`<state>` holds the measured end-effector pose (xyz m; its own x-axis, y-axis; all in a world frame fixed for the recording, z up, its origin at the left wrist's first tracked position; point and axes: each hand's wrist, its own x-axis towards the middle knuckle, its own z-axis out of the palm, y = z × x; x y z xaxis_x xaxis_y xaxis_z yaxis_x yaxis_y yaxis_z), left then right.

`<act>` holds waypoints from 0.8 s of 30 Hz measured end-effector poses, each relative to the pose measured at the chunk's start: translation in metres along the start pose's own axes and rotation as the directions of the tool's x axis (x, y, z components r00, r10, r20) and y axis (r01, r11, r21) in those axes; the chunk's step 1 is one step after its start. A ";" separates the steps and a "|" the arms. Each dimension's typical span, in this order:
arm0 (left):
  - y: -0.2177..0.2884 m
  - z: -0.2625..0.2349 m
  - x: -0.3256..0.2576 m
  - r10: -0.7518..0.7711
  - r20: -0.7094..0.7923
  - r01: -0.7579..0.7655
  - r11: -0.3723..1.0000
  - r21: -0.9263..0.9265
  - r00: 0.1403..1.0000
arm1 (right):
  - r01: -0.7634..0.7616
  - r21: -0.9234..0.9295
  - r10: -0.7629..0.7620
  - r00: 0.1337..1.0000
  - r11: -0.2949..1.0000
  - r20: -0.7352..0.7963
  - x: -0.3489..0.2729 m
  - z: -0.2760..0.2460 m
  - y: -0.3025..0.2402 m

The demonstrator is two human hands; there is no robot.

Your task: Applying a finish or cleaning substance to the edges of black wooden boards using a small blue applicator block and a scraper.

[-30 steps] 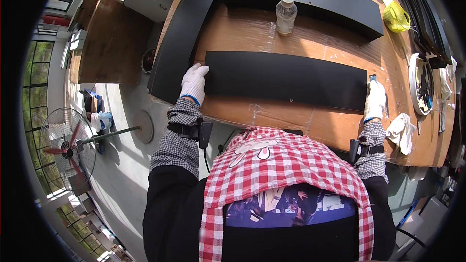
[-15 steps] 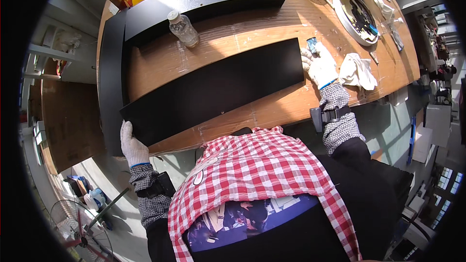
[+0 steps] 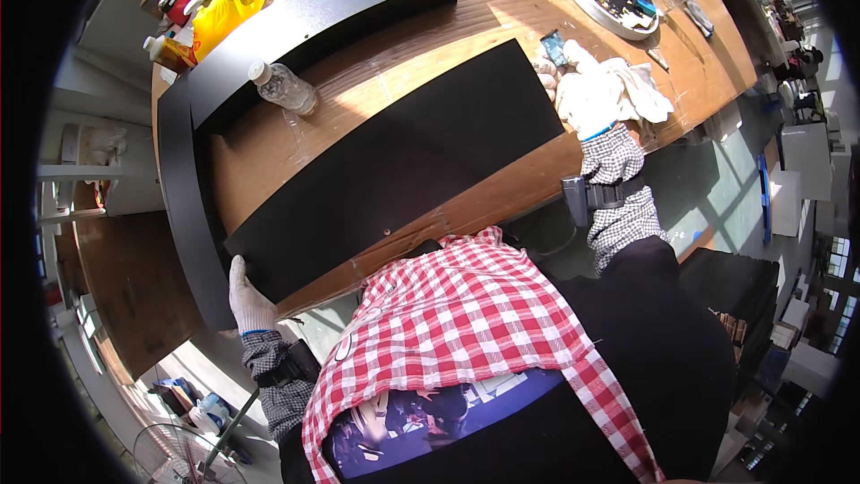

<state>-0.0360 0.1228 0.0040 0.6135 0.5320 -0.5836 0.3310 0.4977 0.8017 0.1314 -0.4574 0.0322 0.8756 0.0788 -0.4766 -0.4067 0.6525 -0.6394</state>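
Observation:
A long flat black panel point(image 3: 403, 161) lies slantwise in front of me, its right end farther away than its left. My left hand point(image 3: 249, 298), in a white knit glove, grips the panel's near left corner; its fingers are partly hidden beneath. At the panel's right end is my gloved right hand point(image 3: 582, 94), with a small dark-blue, packet-like piece point(image 3: 554, 47) pinched in its fingers. Those fingers come close against the panel's end edge; whether they also grip it I cannot tell. A crumpled white cloth point(image 3: 643, 94) lies just beside this hand.
Black box-like boards point(image 3: 331, 22) form a corner at the table's back and left. Inside it stands a clear bottle point(image 3: 285, 90). Behind are a yellow plastic bag point(image 3: 231, 4) and a brown bottle point(image 3: 168, 52). A round white tray point(image 3: 609, 0) sits at the far right on the wooden table point(image 3: 502, 22).
The panel has turned, its right end swinging away from me and its left end nearer. Both hands moved with it. The right hand is now beside the white cloth. My view has shifted slightly.

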 end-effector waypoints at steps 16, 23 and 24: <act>-0.041 0.006 0.012 0.111 -0.120 -0.058 0.924 0.379 0.987 | 0.027 -0.235 0.049 0.949 0.972 0.312 -0.005 0.100 0.143; -0.043 0.009 0.009 0.208 -0.141 -0.104 0.843 0.528 0.968 | -0.049 0.114 0.035 0.992 0.992 0.125 0.013 0.049 0.134; -0.042 0.011 0.008 0.205 -0.136 -0.104 0.843 0.527 0.969 | 0.193 -0.023 -0.193 0.981 0.981 0.011 0.021 0.015 0.124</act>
<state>-0.0369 0.0989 -0.0330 0.5646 0.7110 -0.4193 0.5935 0.0033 0.8048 0.1027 -0.3639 -0.0480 0.9405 -0.0398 -0.3375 -0.2361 0.6377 -0.7332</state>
